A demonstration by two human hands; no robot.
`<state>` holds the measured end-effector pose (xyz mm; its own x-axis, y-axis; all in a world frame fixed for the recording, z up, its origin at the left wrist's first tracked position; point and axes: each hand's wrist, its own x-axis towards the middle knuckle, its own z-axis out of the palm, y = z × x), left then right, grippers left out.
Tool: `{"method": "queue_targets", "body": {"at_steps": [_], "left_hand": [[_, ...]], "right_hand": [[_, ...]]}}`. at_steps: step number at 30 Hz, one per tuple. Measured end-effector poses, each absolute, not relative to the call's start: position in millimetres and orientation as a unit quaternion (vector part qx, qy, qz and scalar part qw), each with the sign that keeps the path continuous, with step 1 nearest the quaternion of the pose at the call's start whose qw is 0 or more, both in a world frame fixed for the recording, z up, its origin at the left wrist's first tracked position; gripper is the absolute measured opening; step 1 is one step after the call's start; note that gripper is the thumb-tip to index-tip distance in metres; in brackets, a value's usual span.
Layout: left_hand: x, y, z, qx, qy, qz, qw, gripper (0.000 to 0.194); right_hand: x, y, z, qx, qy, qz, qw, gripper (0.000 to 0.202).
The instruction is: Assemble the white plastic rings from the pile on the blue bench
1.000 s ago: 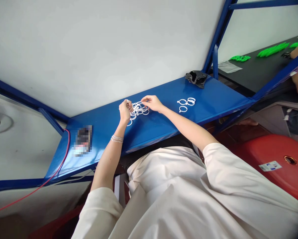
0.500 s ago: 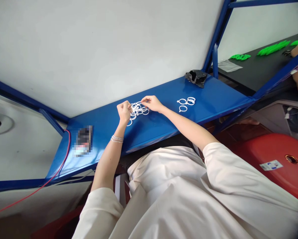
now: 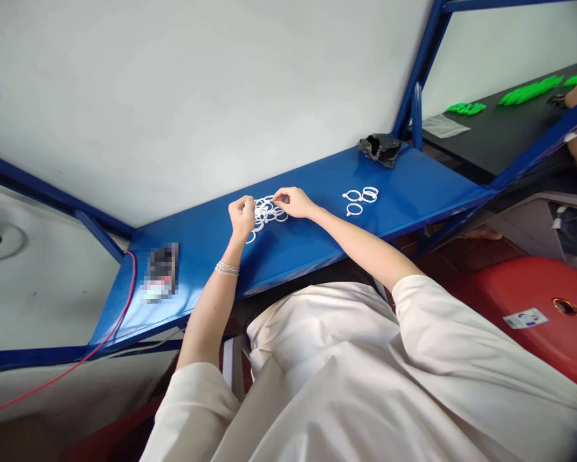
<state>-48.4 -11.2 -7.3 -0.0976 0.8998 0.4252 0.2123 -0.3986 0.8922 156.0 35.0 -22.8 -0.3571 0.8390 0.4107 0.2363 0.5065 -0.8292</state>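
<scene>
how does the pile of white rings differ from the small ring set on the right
The pile has many rings, the set only a few. The pile is densely overlapped, the set looser. The set lies nearer the black bag than the pile. Both are white rings on the blue table.

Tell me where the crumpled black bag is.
In the head view, the crumpled black bag rests on the blue table by its far edge, toward the right, beside the blue post and beyond the small group of white rings.
</scene>
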Motion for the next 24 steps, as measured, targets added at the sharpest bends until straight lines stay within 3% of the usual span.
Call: {"method": "queue_targets", "body": {"at_steps": [11, 17, 24], "left_hand": [[-44.9, -14.7, -6.9, 0.626, 0.451, 0.601, 0.208, 0.056], [-46.2, -9.7, -7.9, 0.631, 0.476, 0.569, 0.224, 0.032], [-54.0, 0.5, -14.1, 0.652, 0.517, 0.539, 0.126, 0.013]], "right_hand": [[156.3, 33.9, -21.9, -0.359, -0.760, 0.332, 0.428, 0.010], [157.6, 34.2, -20.4, -0.364, -0.761, 0.324, 0.428, 0.011], [161.3, 33.9, -15.6, -0.376, -0.772, 0.294, 0.419, 0.014]]}}
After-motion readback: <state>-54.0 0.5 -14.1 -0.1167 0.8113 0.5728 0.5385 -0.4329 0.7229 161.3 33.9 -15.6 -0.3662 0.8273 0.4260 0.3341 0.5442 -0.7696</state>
